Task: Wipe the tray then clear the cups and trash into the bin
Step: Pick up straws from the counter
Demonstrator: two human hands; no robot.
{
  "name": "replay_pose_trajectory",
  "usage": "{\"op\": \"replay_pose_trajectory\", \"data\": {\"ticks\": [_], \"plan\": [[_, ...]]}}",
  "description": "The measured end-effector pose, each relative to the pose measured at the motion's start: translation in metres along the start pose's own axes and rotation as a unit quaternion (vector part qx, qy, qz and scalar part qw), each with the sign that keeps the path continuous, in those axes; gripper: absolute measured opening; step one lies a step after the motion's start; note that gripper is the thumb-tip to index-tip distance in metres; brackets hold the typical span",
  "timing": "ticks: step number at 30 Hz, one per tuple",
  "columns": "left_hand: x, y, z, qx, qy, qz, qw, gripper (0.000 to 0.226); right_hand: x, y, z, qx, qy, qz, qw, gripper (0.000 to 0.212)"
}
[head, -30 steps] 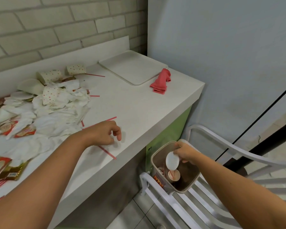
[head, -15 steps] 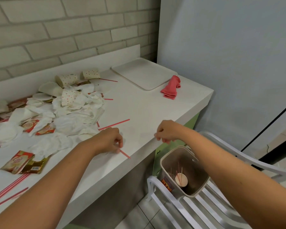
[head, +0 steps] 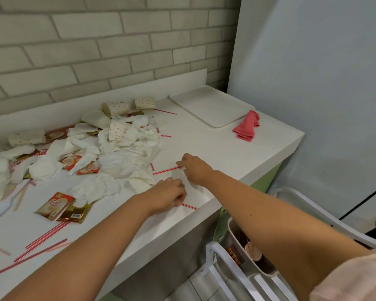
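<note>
Where a white counter [head: 237, 153] meets a grey brick wall [head: 96, 51], two bare arms are seen reaching in from below. The left hand [head: 169, 195] is set down near the front edge with its fingers curled tight, and one end of the near straw [head: 189, 206] is pinched beneath them, the rest lying flat on the counter towards the right. Just beyond it, the right hand [head: 194, 170] is held palm down with its fingers bent, and the right end of the far straw [head: 166, 170] is pinched at the fingertips; its other end is pointed left towards the napkins [head: 128, 153]. Both straws are striped red and white. The crumpled white napkins are heaped across the middle and left of the counter, mixed with red sachets [head: 54, 206], and more straws [head: 46, 235] are scattered at the near left. Dotted paper cups [head: 118, 108] are tipped on their sides at the back of the heap, close to the wall. The white tray [head: 211, 108] is laid flat in the far right corner, and a folded pink cloth [head: 246, 127] is placed just beside its near right edge. The bin [head: 231, 232] is stood below the counter's front edge on a white slatted chair [head: 224, 270], partly hidden by the right forearm; a binned cup [head: 254, 252] can be made out inside.
</note>
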State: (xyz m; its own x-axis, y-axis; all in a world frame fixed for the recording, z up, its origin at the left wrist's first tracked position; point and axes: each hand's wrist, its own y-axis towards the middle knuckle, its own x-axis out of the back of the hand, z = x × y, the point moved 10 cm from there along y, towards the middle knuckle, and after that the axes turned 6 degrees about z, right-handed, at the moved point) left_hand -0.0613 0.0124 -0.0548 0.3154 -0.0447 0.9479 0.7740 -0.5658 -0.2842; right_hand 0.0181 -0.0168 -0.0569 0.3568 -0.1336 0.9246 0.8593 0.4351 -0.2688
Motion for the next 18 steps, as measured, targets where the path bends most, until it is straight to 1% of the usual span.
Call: {"op": "replay_pose_trajectory", "data": {"ticks": [2,4,7,9,11,14,17,18], "plan": [[-0.003,0.001,-0.001,-0.001,0.012,0.007,1.000,0.014,-0.005,0.004,0.008,0.009,-0.070,0.015,0.997,0.051],[-0.005,0.001,-0.001,-0.005,0.025,0.003,1.000,0.015,-0.004,0.006,0.009,0.007,-0.107,0.007,0.994,0.048],[-0.004,-0.002,-0.002,-0.013,0.041,-0.029,0.999,0.017,0.001,0.009,0.003,0.004,-0.077,-0.019,0.997,0.038],[-0.004,-0.003,-0.001,-0.014,0.042,-0.057,0.997,0.019,0.003,0.009,-0.005,-0.010,-0.046,-0.018,0.999,0.031],[-0.003,-0.003,0.001,-0.011,0.040,-0.088,0.995,0.022,0.003,0.008,-0.013,-0.024,-0.020,0.003,1.000,0.025],[0.002,-0.003,0.004,-0.013,0.029,-0.147,0.989,0.024,-0.003,0.003,-0.021,-0.035,-0.005,0.058,0.998,0.027],[0.012,-0.004,0.000,-0.007,0.043,-0.165,0.985,0.028,-0.007,-0.004,-0.023,-0.026,0.014,0.099,0.995,0.027],[0.018,-0.004,0.000,-0.009,0.056,-0.193,0.980,0.033,-0.005,-0.007,-0.023,-0.019,0.035,0.106,0.994,0.022]]}}
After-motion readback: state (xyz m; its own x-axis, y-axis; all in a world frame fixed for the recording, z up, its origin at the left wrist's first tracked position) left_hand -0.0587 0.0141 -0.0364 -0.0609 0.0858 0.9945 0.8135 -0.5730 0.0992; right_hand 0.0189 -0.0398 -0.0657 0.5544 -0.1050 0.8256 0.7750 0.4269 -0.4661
